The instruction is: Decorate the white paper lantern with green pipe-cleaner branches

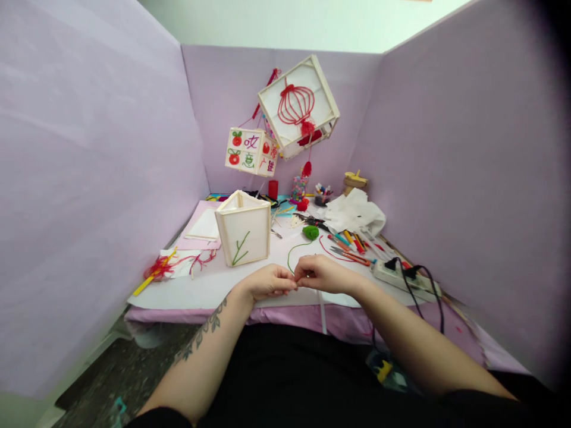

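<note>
My left hand [273, 282] and my right hand [322, 274] meet fingertip to fingertip above the front of the table, both pinched closed. A strand of green yarn [289, 254] runs from a small green yarn ball [310, 232] down to where my fingers touch. The part between the fingertips is too small to make out. Left of my hands stands a white paper lantern [247, 232] with a pale stick frame, its top open. Green yarn branches [239, 249] are stuck on its front panel.
Finished lanterns [297, 107] hang at the back. Scissors [350, 255], pens and a power strip [405, 279] with black cables lie at right. Crumpled white paper [354, 212] is behind them. Red yarn scraps [160, 266] lie at left. Purple partitions [84, 178] enclose the table.
</note>
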The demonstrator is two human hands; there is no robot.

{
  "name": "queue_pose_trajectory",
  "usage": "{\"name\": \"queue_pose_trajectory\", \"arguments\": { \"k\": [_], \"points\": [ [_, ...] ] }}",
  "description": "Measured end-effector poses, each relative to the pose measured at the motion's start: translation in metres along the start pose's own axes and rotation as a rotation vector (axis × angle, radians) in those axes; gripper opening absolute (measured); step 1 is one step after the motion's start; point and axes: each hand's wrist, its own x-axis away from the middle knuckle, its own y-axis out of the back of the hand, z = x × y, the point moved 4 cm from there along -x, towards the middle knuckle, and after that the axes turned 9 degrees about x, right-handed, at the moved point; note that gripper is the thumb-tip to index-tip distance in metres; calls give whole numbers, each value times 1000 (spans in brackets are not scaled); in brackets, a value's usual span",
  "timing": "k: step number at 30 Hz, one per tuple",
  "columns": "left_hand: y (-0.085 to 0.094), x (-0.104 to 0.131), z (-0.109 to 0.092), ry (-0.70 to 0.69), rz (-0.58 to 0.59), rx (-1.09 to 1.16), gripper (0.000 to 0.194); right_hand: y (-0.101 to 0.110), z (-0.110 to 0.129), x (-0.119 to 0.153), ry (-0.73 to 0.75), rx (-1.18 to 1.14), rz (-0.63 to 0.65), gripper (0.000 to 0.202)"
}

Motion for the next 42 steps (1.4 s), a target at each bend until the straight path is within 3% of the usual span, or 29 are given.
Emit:
{"name": "queue_pose_trajectory", "arguments": {
  "k": [7,11,17,23,28,33,42],
  "points": [
    [-3,1,1,16,64,14,34,-2,1,3,40,42,62,15],
    [0,-1,3,-9,57,32,35,-3,-1,4,28,27,16,15],
    [4,-3,-2,-134,-25,34,40,4,2,10,50,40,-215,14],
    [10,-2,-11,-422,-258,-48,38,-1,5,22,137,166,-498,12],
    [6,3,-17,-641,-386,-230,22,-11,4,25,140,225,-678,12],
    [0,9,-23,-835,-411,-475,17,-16,1,25,112,226,-697,13],
    [1,9,-24,-873,-408,-475,13,-16,2,23,110,206,-673,13]
  ]
}}
